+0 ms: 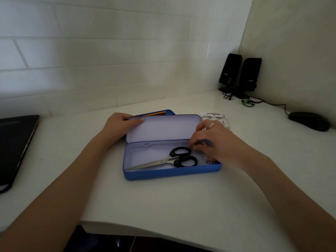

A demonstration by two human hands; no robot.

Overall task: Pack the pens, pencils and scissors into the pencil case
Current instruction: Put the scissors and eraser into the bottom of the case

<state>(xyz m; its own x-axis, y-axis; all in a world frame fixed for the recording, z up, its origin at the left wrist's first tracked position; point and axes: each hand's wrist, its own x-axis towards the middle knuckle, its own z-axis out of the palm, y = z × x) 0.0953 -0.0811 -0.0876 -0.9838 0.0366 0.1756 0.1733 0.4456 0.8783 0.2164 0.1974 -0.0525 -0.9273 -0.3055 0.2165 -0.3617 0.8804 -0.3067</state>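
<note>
Left grip [121, 124] clamped on lid [163, 128] to steady it open; right grip [211, 140] loose above scissors [174, 159], holding nothing.

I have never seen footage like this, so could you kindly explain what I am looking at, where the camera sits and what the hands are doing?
There is no machine here: a person wears one wide-angle camera on the head, looking down at their own bare hands on a white desk. The left hand grips the raised lid's left end of a blue pencil case. The right hand reaches into the case's right end; what its fingers hold, if anything, is hidden. Scissors already lie inside. Pencils sit behind the lid. A laptop, speakers and a mouse stand around.
</note>
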